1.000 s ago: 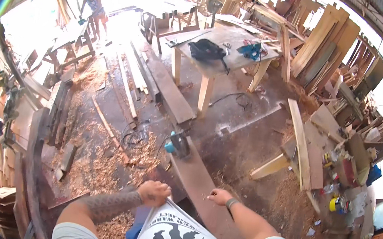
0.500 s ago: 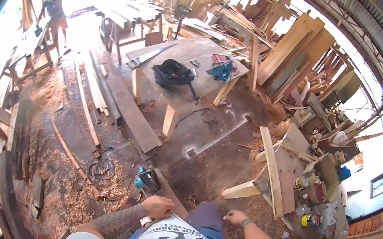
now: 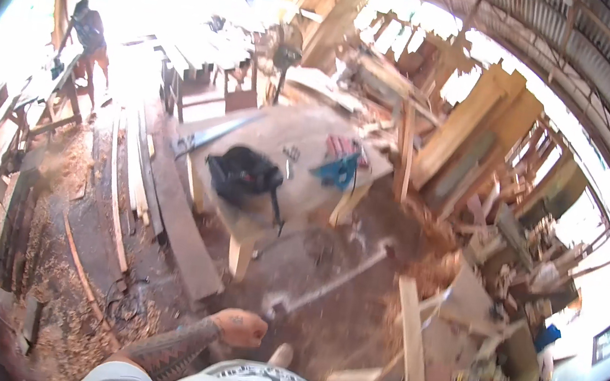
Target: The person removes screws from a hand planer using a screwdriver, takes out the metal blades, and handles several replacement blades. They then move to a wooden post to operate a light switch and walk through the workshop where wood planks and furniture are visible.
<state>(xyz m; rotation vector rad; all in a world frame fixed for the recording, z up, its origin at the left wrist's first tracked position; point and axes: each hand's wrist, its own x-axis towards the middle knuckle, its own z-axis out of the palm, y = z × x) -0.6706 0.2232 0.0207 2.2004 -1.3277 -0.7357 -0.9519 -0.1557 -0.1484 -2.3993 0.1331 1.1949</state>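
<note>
My left hand (image 3: 239,327) is held out in front of my shirt with its fingers curled closed, and nothing shows in it. It hangs in the air on the near side of a wooden table (image 3: 302,213), touching nothing that I can see. My right hand and forearm are out of sight. A small skin-coloured shape (image 3: 281,355) pokes out past my shirt's edge; what it is I cannot tell. On the tabletop lie a black bag-like thing (image 3: 241,174) with a strap over the edge, a handsaw (image 3: 212,134), a blue power tool (image 3: 337,171) and a red case (image 3: 341,147).
Long boards (image 3: 186,244) lie on the floor to the left, among wood shavings (image 3: 56,235). A cluttered wooden bench (image 3: 446,348) stands at the near right. Timber planks (image 3: 475,128) lean at the back right. Another person (image 3: 90,39) stands far left.
My view has shifted toward the table. My left hand has left the shirt's hem and reaches forward. My right hand has gone out of view, as has the blue-and-black power tool on the near board.
</note>
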